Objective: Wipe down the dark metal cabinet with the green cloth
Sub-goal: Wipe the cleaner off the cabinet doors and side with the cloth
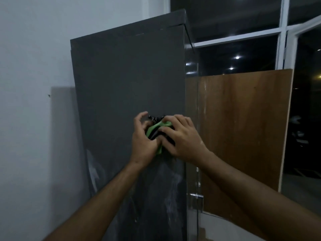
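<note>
Cabinet (128, 87) stands upright, long axis vertical, broad side panel facing the camera. Left hand (143, 136) and right hand (182, 136), both fingers curled, grip the bunched cloth (157, 126) between them, against the panel's right half.

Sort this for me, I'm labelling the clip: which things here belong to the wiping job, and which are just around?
Belongs to the job:
green cloth, bunched between both hands
dark metal cabinet
left hand
right hand

Just around:
wooden board
window
white wall
</note>
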